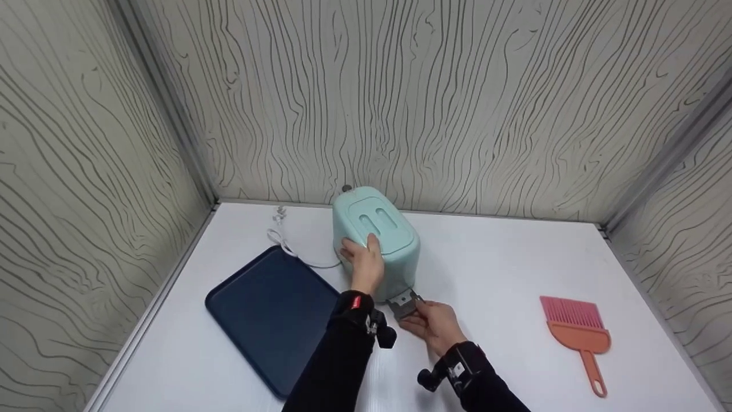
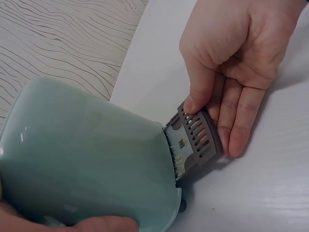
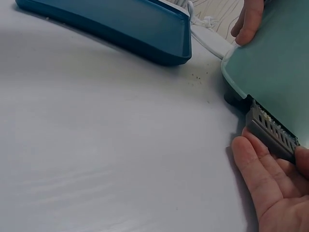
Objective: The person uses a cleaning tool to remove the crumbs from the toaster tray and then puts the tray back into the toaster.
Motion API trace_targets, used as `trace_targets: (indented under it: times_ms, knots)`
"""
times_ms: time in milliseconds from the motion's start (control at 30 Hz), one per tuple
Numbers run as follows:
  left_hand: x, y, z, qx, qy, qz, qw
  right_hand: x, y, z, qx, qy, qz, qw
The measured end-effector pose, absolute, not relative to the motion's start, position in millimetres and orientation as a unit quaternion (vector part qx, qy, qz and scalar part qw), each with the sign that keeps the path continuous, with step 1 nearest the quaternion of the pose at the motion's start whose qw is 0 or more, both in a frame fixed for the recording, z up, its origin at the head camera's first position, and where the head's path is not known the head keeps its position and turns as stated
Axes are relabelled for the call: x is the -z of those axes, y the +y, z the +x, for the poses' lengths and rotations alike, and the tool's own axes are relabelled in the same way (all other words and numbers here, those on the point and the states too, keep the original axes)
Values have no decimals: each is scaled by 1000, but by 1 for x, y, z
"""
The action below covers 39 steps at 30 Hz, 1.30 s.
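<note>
A mint-green toaster [image 1: 374,229] with two slots on top stands at the back middle of the table. My left hand [image 1: 366,266] rests against its near left side, the thumb reaching the top edge. From the toaster's near end, low down, a grey slotted crumb tray [image 2: 193,137] sticks partly out; its inner part is hidden inside. My right hand [image 1: 437,326] pinches the tray's outer edge, thumb above and fingers beneath, as the left wrist view shows. Light crumbs lie on the tray.
Left of the toaster lies a dark blue tray [image 1: 274,315], with the white cord [image 1: 286,246] behind it. An orange and pink brush [image 1: 577,326] lies at the right. Small crumbs [image 3: 198,78] dot the white table near the toaster. A patterned wall [image 1: 400,103] rises behind.
</note>
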<state>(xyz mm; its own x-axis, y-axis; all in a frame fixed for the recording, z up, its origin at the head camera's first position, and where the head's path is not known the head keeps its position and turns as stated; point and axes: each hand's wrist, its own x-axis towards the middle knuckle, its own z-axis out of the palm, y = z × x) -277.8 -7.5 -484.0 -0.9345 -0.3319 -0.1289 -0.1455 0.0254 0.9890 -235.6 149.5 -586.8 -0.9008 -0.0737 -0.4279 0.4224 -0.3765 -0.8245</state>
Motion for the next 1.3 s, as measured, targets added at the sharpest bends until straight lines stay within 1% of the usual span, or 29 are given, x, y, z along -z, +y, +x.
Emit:
trace_targets:
  times_ms: [300, 533, 1000, 1300]
  knots:
    - [483, -8, -279, 681, -711, 167, 45, 586, 158, -233, 794, 565, 159, 161]
    - [484, -9, -282, 684, -705, 178, 49, 587, 162, -231, 786, 575, 157, 165]
    - [487, -6, -282, 686, -706, 165, 53, 589, 173, -225, 784, 577, 162, 162]
    - [485, -7, -283, 687, -705, 166, 57, 589, 180, -222, 780, 581, 157, 171]
